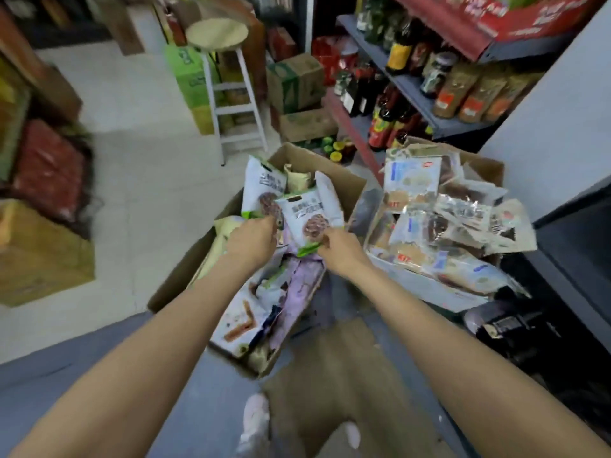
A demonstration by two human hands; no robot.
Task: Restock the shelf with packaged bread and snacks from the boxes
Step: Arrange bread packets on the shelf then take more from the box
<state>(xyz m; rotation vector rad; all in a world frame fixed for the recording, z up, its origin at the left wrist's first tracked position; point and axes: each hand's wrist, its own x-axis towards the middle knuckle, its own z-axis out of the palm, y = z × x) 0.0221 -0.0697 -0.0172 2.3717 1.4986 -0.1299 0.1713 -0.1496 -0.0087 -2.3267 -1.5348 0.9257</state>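
Two open cardboard boxes stand on the floor in front of me. The left box (334, 175) holds white and purple snack bags. My left hand (253, 238) grips the bottom edge of a white snack bag (259, 188) with a dark round picture, held upright over the box. My right hand (342, 247) pinches the bottom of a second, matching white bag (305, 214) beside it. The right box (487, 166) is heaped with clear and silver bread packets (439, 219). The shelf (410, 84) with bottles and jars rises at the upper right.
A white stool (228, 84) stands behind the boxes, with green and brown cartons (294, 82) stacked around it. More cartons and a red sack (49, 173) line the left side. A loose cardboard flap (344, 358) lies on the floor by my feet. A dark cabinet is at the right.
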